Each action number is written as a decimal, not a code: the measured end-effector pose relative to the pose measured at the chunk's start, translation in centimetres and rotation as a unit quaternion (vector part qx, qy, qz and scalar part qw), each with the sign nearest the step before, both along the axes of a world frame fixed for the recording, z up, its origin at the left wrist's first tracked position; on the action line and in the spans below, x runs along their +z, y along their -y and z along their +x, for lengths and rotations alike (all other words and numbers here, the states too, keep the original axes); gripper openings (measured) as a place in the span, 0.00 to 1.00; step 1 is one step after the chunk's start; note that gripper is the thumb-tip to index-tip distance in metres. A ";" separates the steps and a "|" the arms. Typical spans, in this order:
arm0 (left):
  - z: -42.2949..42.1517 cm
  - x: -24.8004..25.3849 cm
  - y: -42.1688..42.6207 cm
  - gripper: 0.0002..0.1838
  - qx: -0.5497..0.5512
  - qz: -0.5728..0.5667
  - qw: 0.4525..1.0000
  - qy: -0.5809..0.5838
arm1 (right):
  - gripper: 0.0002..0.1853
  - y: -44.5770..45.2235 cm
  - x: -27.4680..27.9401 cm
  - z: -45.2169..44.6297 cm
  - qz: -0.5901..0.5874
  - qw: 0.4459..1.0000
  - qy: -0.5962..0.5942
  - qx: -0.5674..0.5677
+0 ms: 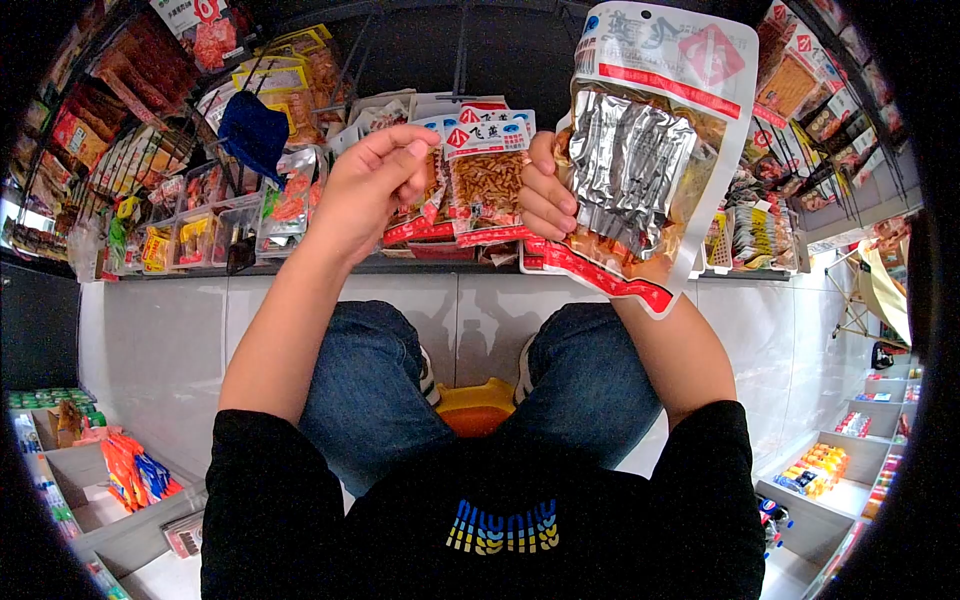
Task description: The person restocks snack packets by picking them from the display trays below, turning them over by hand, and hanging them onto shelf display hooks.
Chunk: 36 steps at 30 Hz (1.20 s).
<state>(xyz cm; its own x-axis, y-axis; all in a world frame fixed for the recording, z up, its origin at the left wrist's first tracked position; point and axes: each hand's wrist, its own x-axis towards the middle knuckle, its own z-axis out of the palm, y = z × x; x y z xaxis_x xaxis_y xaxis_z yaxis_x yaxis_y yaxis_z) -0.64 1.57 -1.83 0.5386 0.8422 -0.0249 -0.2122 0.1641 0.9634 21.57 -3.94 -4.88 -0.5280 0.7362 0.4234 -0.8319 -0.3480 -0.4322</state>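
A large snack packet [640, 150] with a white and red border is held up in my right hand [548, 195], whose fingers wrap its left edge. Through its clear face a crinkled silver sheet shows, with amber-coloured food around it. My left hand [385, 180] is raised at the shelf front, fingers curled and thumb pressed toward the index finger. Whether anything is pinched there I cannot make out. Just behind its fingertips stand several red-and-white packets [490, 185] of brown strip-shaped food, partly hidden by both hands.
Clear plastic bins [200, 235] of small packs line the shelf at left, with a dark blue object [253, 135] above them. Hanging packs fill both sides. Below me is a yellow-orange stool [480, 405] between my knees. Grey shelf compartments [110, 500] with goods stand behind on either side.
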 end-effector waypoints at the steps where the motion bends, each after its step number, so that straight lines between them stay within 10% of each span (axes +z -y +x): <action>1: -0.2 0.1 -0.1 0.09 -0.025 -0.016 0.999 0.027 | 0.15 0.0 0.0 0.0 -0.002 1.000 -0.001 0.004; 36: 0.1 0.7 0.5 0.09 -0.058 0.025 0.992 -0.106 | 0.16 0.0 -0.1 0.0 -0.005 1.000 0.000 0.000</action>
<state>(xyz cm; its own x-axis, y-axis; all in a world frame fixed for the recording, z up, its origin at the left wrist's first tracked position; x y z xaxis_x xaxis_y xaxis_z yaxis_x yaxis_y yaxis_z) -0.55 1.04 -1.09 0.6197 0.7775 -0.1070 0.0130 0.1261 0.9919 21.59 -3.98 -4.98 -0.5287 0.7401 0.4157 -0.8315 -0.3532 -0.4287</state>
